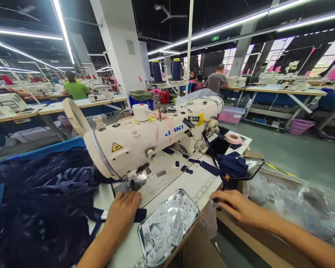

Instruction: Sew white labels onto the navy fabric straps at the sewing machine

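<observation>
My left hand is by the needle area of a white sewing machine, fingers together and bent down over a navy fabric strip. One end of the navy fabric strip shows right of the hand; the part under my palm is hidden. A small white label lies beside my wrist. My right hand is at the table's right edge, slightly blurred, thumb and forefinger apart, just below a dark strip and an orange-handled tool. Between my hands sits a metal tray of printed white labels.
Navy garments are heaped at left. Small navy pieces lie on the machine bed. A second tray with navy fabric and a roll of pink tape stand at right. Clear plastic bags fill a carton. Other people work behind.
</observation>
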Demonstrator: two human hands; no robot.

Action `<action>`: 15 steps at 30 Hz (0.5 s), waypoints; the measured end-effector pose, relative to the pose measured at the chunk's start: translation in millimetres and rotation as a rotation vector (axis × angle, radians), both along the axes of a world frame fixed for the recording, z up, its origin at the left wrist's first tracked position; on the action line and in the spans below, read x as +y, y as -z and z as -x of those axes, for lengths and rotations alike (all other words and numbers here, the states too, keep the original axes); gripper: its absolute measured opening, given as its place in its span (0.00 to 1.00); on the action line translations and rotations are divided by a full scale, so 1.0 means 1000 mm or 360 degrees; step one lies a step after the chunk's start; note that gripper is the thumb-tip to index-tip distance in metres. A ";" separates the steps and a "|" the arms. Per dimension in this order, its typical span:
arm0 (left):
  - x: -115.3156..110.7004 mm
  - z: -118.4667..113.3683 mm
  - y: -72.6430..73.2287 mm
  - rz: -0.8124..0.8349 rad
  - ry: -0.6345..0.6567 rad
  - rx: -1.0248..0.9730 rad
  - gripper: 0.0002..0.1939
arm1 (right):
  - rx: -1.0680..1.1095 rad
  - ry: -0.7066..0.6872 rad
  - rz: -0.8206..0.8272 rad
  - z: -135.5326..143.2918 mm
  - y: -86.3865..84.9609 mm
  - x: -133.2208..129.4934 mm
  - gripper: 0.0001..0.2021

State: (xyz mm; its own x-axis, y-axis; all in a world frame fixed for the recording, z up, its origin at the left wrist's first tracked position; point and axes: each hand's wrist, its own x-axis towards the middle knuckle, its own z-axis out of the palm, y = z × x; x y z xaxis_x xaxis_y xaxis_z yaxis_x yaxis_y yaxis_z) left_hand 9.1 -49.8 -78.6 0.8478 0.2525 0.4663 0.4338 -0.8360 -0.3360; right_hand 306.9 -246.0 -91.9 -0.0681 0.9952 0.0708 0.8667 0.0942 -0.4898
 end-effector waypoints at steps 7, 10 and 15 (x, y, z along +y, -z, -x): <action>-0.001 0.002 -0.002 0.0095 0.0016 0.0084 0.16 | -0.0088 -0.0079 0.0530 0.008 0.023 -0.031 0.12; -0.001 0.003 -0.001 0.0156 -0.0023 0.0074 0.16 | -0.0077 -0.0028 0.0542 0.001 0.026 -0.030 0.13; -0.004 0.004 0.001 0.0166 -0.0127 0.0060 0.16 | 0.0102 0.0014 0.0354 0.003 0.014 -0.027 0.13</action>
